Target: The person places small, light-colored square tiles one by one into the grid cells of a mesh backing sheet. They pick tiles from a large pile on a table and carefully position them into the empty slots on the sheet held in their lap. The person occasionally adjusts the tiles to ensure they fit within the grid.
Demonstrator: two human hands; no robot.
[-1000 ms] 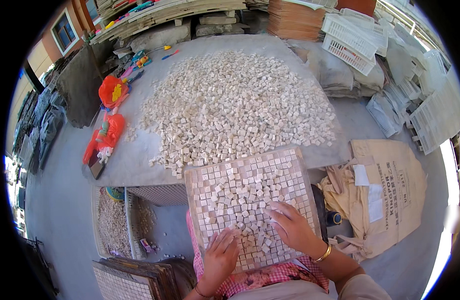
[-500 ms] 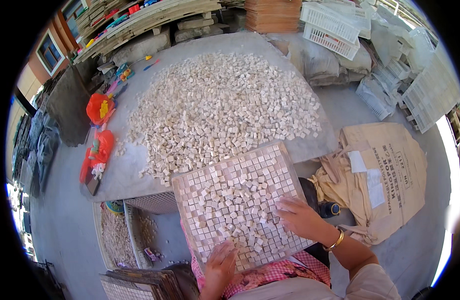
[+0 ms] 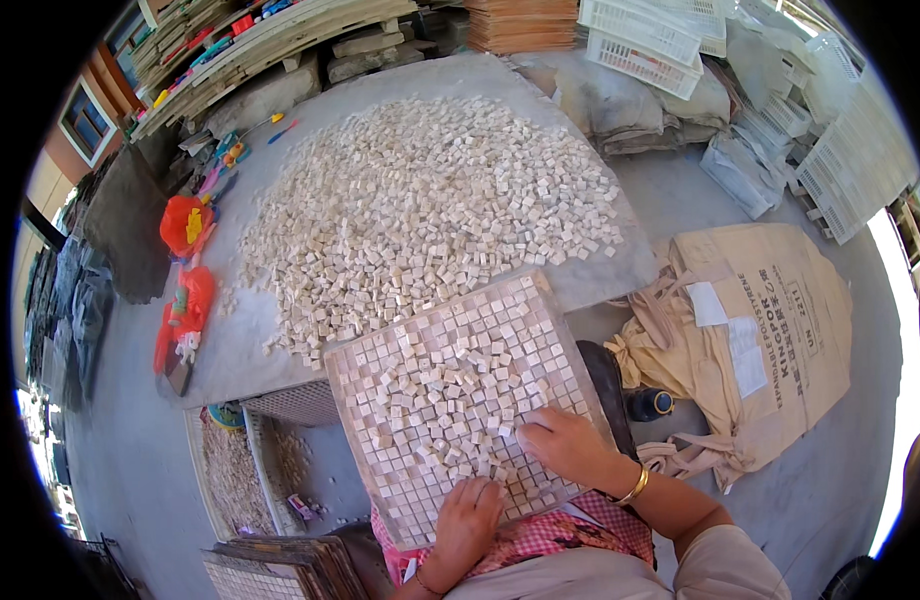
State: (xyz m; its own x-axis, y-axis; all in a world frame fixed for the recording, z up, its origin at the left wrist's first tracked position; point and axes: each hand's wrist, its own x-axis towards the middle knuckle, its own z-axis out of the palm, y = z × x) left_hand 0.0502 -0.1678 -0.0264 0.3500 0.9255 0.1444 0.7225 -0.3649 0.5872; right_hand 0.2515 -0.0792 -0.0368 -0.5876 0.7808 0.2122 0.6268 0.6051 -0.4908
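Note:
A square tray-like board [image 3: 332, 385] rests tilted across my lap, its grid cells partly filled with small whitish stone tiles. Loose tiles [image 3: 430, 395] lie heaped over its middle. My left hand [image 3: 470, 515] is by the board's near edge, fingers extended side by side with their tips on the loose tiles; it is open. On the right part of the board, my right hand [image 3: 572, 447] is closed, fingers curled down among the tiles. What its fingertips hold, if anything, is hidden. A gold bracelet [image 3: 635, 487] circles the right wrist.
Ahead, a grey slab table [image 3: 620, 275] bears a wide tile heap [image 3: 440, 200]. At left lie red plastic bags [image 3: 187, 225]. A bin of tiles [image 3: 232, 470] and stacked boards [image 3: 280, 570] stand lower left. A tan sack [image 3: 780, 340] and dark bottle [image 3: 650, 404] are at right.
My right hand has slid left and inward over the board, its fingers now more curled. My left hand has moved right along the near edge. The whole view has shifted slightly.

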